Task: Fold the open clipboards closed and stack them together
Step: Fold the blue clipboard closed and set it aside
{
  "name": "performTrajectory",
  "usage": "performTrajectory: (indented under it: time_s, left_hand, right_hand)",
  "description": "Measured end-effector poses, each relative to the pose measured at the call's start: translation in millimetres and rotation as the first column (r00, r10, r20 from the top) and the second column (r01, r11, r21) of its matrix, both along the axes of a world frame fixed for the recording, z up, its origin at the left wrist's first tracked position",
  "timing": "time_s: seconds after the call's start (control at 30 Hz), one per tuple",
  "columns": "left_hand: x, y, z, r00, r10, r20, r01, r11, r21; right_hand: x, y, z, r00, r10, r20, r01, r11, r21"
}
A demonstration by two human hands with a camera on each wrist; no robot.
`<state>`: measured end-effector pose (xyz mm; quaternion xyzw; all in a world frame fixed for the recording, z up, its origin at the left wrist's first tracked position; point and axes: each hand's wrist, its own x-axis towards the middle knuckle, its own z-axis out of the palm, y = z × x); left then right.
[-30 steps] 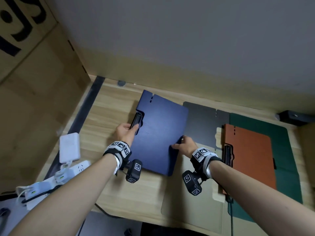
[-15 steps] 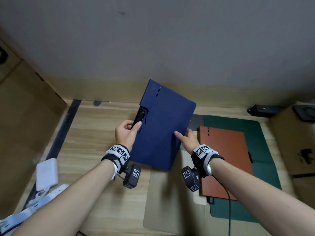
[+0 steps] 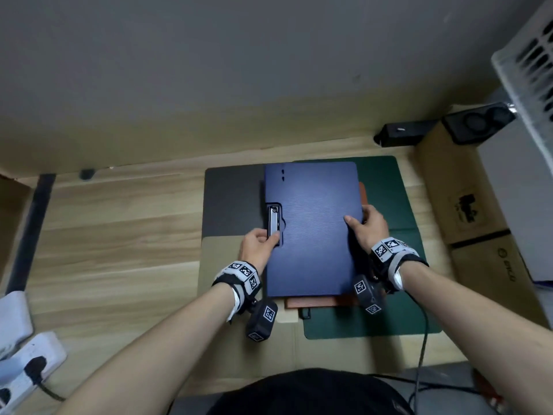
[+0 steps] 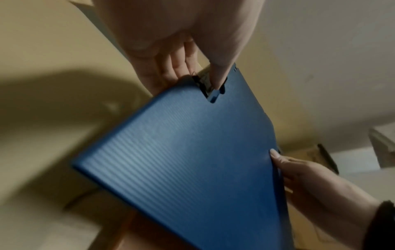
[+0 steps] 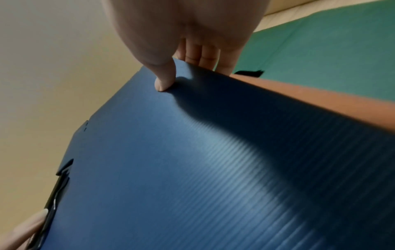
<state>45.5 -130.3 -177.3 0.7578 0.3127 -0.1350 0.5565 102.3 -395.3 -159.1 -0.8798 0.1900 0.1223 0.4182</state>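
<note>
A closed dark-blue clipboard (image 3: 311, 229) is held flat over a closed orange clipboard (image 3: 314, 302), of which only a strip shows at the near and right edges. Whether the two touch I cannot tell. My left hand (image 3: 260, 247) grips the blue board's left edge, thumb on its black metal clip (image 3: 273, 223). My right hand (image 3: 366, 226) grips the right edge, thumb on top (image 5: 164, 81) and fingers underneath. Under the stack lies an open green clipboard (image 3: 389, 205). An open dark-grey one (image 3: 230, 199) and an open tan one (image 3: 227, 295) lie to the left.
Cardboard boxes (image 3: 466, 205) stand close at the right with a black device (image 3: 401, 134) behind them. A white crate (image 3: 526, 55) is at the upper right. A white power strip (image 3: 27, 363) lies at the near left. A black cable (image 3: 422, 354) hangs from my right wrist.
Both hands have carried the blue clipboard from the left of the table to the right and squared it over the orange one. My head has turned right with it.
</note>
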Motion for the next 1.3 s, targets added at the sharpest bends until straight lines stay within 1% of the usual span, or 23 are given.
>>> performTrajectory:
  time_s: [0.1,0.17,0.3,0.37,0.47,0.53,0.57,0.6,0.7,0.83,0.93,1.07,1.2,1.3]
  left_hand:
    - [-2.5,-26.5,-9.1,0.985,-0.155,-0.074,0.158,0.987,0.04]
    - [-5.2,-36.0,-13.0,0.965,-0.227,-0.13,0.238,0.968,0.08]
    - [-4.2,-41.5,-11.2,0.946,-0.262,-0.19,0.303,0.922,0.24]
    - [-1.7,-40.1,-6.4,0.93,-0.316,-0.188,0.364,0.864,0.348]
    - [-0.4,-34.9,0.0,0.878,-0.413,-0.241,0.478,0.743,0.468]
    - [-0.6,-32.1,0.4,0.87,-0.42,-0.258,0.493,0.726,0.479]
    - [-1.0,-31.3,-0.4,0.873,-0.413,-0.259,0.488,0.742,0.46]
    - [-1.4,-30.8,-2.4,0.879,-0.4,-0.26,0.476,0.773,0.419]
    - [-2.8,-33.5,-8.4,0.9,-0.334,-0.282,0.405,0.879,0.253]
    - [-5.5,-35.4,-5.8,0.93,-0.257,-0.263,0.295,0.948,0.117]
    - [-11.5,-23.5,-9.6,0.952,-0.225,-0.209,0.237,0.971,0.035]
    - [-17.0,8.9,-9.7,0.976,-0.18,-0.125,0.184,0.983,0.014]
    - [-26.8,53.5,-3.5,0.991,-0.11,-0.071,0.113,0.993,0.037]
    - [-39.2,97.2,-10.1,0.996,-0.057,-0.07,0.057,0.998,0.003]
  right_hand:
    - [-6.0,-28.2,-11.3,0.999,-0.045,-0.029,0.044,0.999,-0.026]
    - [-8.8,-38.5,-17.3,0.997,-0.051,-0.054,0.048,0.996,-0.073]
    - [-7.6,-42.9,-26.8,0.995,-0.012,-0.095,-0.004,0.985,-0.172]
    - [-6.4,-40.3,-28.3,0.996,-0.026,-0.087,0.009,0.982,-0.187]
    - [-5.1,-34.9,-28.9,0.997,-0.027,-0.073,0.013,0.981,-0.196]
    - [-5.5,-33.7,-28.2,0.996,-0.043,-0.075,0.029,0.983,-0.181]
    - [-5.5,-32.9,-27.9,0.996,-0.05,-0.08,0.035,0.984,-0.174]
    - [-5.7,-32.3,-27.8,0.995,-0.051,-0.084,0.036,0.985,-0.167]
    - [-5.5,-30.3,-26.9,0.994,-0.042,-0.101,0.025,0.986,-0.166]
    - [-6.8,-25.4,-22.6,0.996,-0.037,-0.083,0.024,0.987,-0.161]
    - [-15.1,-17.3,-15.6,0.996,-0.063,-0.067,0.054,0.989,-0.136]
    - [-22.4,11.4,-4.1,0.996,-0.065,-0.057,0.06,0.994,-0.097]
    - [-21.8,62.9,-1.8,1.0,-0.008,-0.026,0.005,0.996,-0.086]
    - [-23.4,112.3,-1.6,0.999,0.043,-0.011,-0.043,0.994,-0.097]
